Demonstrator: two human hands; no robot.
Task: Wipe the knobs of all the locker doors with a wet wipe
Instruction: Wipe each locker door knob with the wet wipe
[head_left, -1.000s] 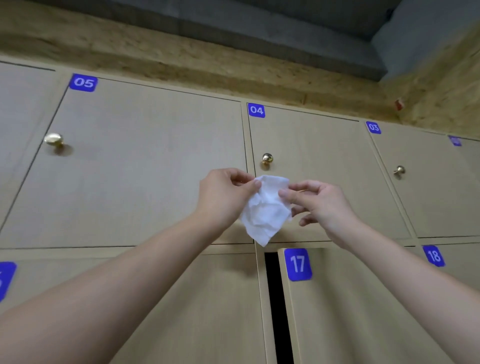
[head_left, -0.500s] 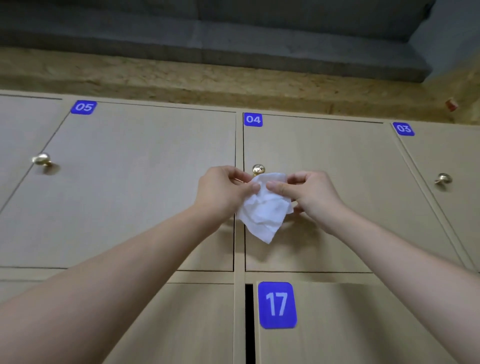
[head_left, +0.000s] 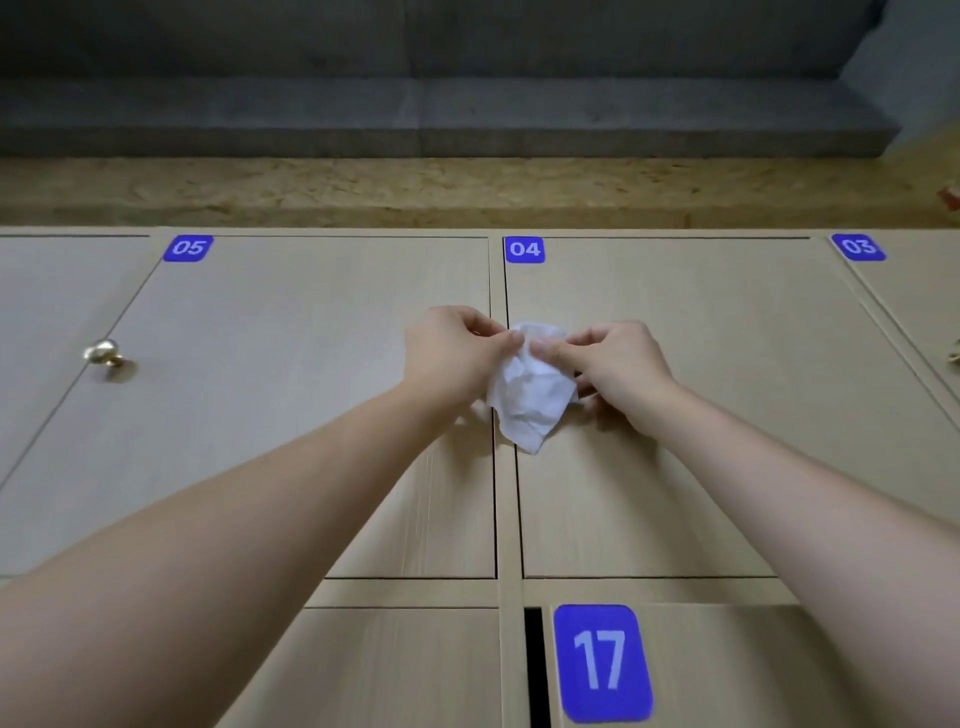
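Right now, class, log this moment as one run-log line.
left hand: pinches crumpled white wet wipe | right hand: pinches it | locker 04 knob: hidden | round brass knob of locker 05: untouched

blue rounded label "05" (head_left: 188, 247), top left corner of pale wood-grain locker door (head_left: 291, 415) | blue label "04" (head_left: 524, 249), top left of neighbouring door (head_left: 701, 467) | blue label "03" (head_left: 858, 246), door at right edge | large blue label "17" (head_left: 601, 663), lower-row door
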